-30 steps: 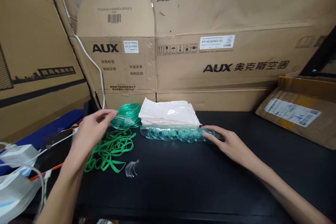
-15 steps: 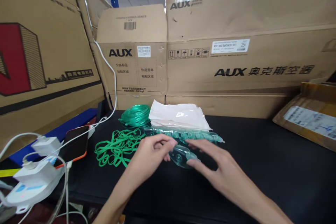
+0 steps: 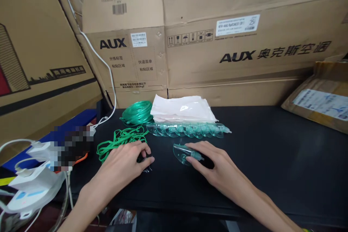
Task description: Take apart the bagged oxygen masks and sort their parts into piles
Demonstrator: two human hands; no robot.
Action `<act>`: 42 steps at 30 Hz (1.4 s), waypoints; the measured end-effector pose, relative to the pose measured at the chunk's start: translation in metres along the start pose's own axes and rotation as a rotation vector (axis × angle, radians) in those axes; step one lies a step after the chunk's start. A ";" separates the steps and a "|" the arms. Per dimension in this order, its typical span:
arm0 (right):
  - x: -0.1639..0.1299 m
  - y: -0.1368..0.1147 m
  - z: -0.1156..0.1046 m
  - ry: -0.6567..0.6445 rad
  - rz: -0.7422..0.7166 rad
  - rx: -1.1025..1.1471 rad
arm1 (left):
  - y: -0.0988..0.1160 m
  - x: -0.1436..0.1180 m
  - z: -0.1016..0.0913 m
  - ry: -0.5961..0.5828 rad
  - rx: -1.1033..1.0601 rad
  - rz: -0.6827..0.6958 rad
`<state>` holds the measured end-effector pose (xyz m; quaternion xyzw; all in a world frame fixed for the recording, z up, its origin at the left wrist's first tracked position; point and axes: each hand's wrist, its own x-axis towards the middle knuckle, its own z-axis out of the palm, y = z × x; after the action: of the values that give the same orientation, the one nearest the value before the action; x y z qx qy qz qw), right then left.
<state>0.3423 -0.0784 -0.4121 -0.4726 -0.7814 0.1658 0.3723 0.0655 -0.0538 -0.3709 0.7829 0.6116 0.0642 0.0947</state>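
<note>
Pinning a clear green mask (image 3: 183,152) to the black table (image 3: 272,145) under loosely curled fingers, the right hand (image 3: 214,165) needed a light touch, while the left hand (image 3: 123,165) pinched small clear clips (image 3: 146,168) (beside green elastic straps (image 3: 119,141)).

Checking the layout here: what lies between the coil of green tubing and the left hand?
In the head view, the loose green bands lie between the tubing coil and the left hand.
</note>
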 end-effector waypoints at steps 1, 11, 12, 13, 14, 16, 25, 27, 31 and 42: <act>0.000 0.000 0.000 0.002 0.001 0.001 | 0.002 0.000 0.000 -0.019 0.009 -0.004; 0.000 0.001 -0.003 0.027 0.016 0.006 | 0.005 0.004 -0.002 0.007 0.066 0.025; 0.000 0.001 -0.003 0.029 0.014 0.008 | 0.005 0.004 -0.003 0.014 0.070 0.024; 0.000 0.001 -0.003 0.031 0.010 0.010 | 0.005 0.004 -0.003 0.021 0.070 0.024; 0.000 0.001 -0.003 0.033 0.004 0.013 | 0.006 0.005 -0.003 0.029 0.067 0.023; 0.000 0.001 -0.003 0.029 -0.006 0.018 | 0.009 0.006 -0.004 0.049 0.051 0.027; -0.001 0.003 -0.003 -0.047 0.007 -0.030 | 0.042 0.010 0.004 -0.005 -0.116 0.126; -0.001 0.003 -0.004 -0.065 0.023 -0.034 | 0.040 0.005 0.005 -0.007 -0.149 0.150; -0.001 0.003 -0.004 -0.083 0.064 -0.039 | 0.025 -0.005 0.009 -0.004 -0.193 0.266; 0.006 0.001 -0.005 -0.078 0.164 0.016 | 0.029 0.005 0.013 0.033 -0.343 0.411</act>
<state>0.3444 -0.0731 -0.4066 -0.5250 -0.7528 0.2204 0.3304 0.0966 -0.0564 -0.3775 0.8620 0.4214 0.1974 0.2012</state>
